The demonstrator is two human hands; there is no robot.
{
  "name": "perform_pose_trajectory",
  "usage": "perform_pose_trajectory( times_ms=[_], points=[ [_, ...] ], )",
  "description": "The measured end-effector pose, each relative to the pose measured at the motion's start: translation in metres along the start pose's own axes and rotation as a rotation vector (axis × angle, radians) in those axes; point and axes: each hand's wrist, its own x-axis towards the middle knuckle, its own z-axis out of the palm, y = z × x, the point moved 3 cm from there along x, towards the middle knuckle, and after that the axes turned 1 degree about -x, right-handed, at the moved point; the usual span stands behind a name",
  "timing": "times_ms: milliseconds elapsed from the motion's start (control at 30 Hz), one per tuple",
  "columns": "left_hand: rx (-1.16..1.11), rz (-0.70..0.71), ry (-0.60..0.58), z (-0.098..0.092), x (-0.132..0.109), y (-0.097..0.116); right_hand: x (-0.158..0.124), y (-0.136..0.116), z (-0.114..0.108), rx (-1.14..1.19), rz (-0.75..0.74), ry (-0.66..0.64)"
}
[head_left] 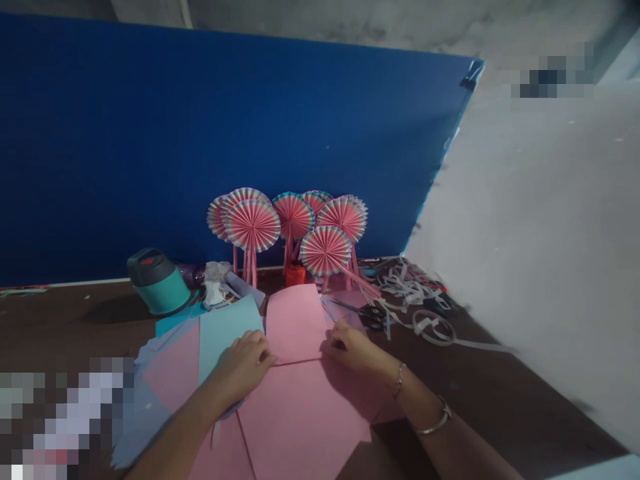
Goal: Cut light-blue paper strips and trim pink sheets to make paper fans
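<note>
one left hand (246,357): nearly closed, pinching the pink sheet (295,323) at left
right hand (354,348): likewise, at right
paper fans (253,225): beyond the sheet, before the blue board (200,120)

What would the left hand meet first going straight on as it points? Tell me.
Probably the upper pink sheet, whose near edge the left hand seems to touch; depth is unclear.

The left forearm (187,420) and right forearm (473,443) reach forward, slanting inward. The left hand (245,357) is palm down, fingers bent; the right hand (353,347), apart from it, curls its fingers toward the thumb.
</note>
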Motion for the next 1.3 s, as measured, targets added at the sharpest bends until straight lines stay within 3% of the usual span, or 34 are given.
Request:
perform_pose_trajectory(
  times_ms=[433, 733, 867, 1000, 1100, 1300],
  points=[
    [0.035, -0.079, -0.018, -0.005, -0.001, 0.005, 0.002, 0.005, 0.003, -0.068, 0.003, 0.024],
    [0.206, -0.067, -0.008, -0.011, -0.005, 0.020, 0.000, -0.004, -0.001, -0.311, -0.016, -0.020],
    [0.249, 0.083, 0.041, -0.006, -0.009, 0.033, -0.007, -0.024, -0.004, -0.467, -0.064, 0.013],
    [0.294, 0.290, -0.034, 0.004, -0.012, 0.046, -0.012, -0.043, 0.009, -0.615, -0.225, -0.112],
    [0.337, 0.309, -0.076, 0.006, -0.012, 0.051, -0.013, -0.049, 0.016, -0.653, -0.271, -0.197],
    [0.388, 0.267, -0.109, -0.002, -0.013, 0.050, -0.013, -0.048, 0.006, -0.695, -0.121, -0.279]
  ],
)
